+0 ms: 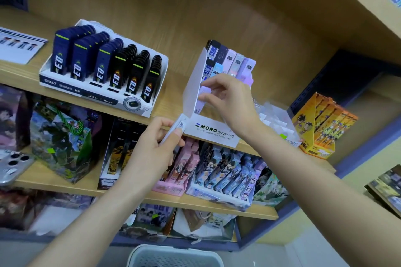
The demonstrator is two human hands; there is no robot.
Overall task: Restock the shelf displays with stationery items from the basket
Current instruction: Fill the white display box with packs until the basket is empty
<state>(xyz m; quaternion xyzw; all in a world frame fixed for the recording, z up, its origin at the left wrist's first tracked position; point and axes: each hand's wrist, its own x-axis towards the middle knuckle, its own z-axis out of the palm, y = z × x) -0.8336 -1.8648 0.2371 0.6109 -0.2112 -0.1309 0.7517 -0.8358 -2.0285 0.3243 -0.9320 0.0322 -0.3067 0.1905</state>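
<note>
Case [199,107], lilac, pinched near-upright in right grip [230,102] — left grip [152,147] clamps slanted pack [176,125].

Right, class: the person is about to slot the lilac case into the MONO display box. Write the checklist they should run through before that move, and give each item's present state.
1. Grip: the right hand pinches the lilac case: ok.
2. Aim: the lilac case is at the front of the MONO display box: ok.
3. Free slot below it: cannot tell, the hand hides it.
4. The left hand holds the white case securely: ok.
5. More stock in the basket: cannot tell, only its rim shows.
</note>
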